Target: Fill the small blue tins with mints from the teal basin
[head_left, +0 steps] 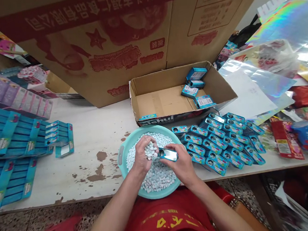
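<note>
A turquoise basin (122, 158) full of small pale candies (160, 176) sits at the table's front edge. Above it my left hand (142, 154) is cupped around a heap of candies (150, 151). My right hand (182, 161) grips a small blue tin (168, 154) by its sides, with its round opening turned toward the candies in my left palm. Whether any candies are inside this tin I cannot see. Just right of the basin stand several similar blue tins (218, 142) in close rows, their dark round openings facing up.
Behind the basin is an open cardboard tray (158, 98) holding a few blue boxes (196, 73). A large carton (103, 44) rises behind it. Stacked blue packs (6, 140) and purple boxes (4, 90) stand at left. Shiny sheets (259, 80) and wrappers (287, 139) lie at right.
</note>
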The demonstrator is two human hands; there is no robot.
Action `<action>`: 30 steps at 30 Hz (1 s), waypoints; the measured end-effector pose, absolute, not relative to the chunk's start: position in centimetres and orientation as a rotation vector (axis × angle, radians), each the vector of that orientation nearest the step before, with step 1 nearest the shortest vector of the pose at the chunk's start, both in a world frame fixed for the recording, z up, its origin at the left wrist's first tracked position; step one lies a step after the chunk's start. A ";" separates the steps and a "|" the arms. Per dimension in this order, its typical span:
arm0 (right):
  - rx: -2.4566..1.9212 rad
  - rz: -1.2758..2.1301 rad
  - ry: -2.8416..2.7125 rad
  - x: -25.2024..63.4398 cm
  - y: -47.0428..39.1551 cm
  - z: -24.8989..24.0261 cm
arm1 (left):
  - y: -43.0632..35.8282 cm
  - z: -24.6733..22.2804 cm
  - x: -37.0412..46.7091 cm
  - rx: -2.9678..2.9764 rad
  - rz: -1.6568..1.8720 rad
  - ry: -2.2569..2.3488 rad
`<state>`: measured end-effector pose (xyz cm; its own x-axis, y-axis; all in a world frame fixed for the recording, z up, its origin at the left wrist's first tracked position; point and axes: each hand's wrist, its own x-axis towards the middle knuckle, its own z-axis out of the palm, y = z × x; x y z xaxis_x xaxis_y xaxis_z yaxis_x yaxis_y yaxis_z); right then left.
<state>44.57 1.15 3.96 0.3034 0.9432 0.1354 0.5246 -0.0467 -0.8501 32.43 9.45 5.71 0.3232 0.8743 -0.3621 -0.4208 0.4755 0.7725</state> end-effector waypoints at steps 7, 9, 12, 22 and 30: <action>-1.695 0.577 -1.415 43.0 1.6 5.5 | 9.1 7.1 33.3 0.689 1.168 0.916; -1.718 0.558 -1.406 43.1 1.8 5.8 | 9.2 7.3 33.4 0.717 1.174 0.935; -1.729 0.564 -1.404 43.3 2.0 6.0 | 9.3 7.5 33.5 0.742 1.171 0.949; -1.727 0.676 -1.365 43.3 2.3 6.2 | 9.1 7.8 33.7 0.815 1.156 0.921; -1.713 0.718 -1.328 43.5 2.3 6.6 | 9.2 7.9 33.7 0.889 1.167 0.899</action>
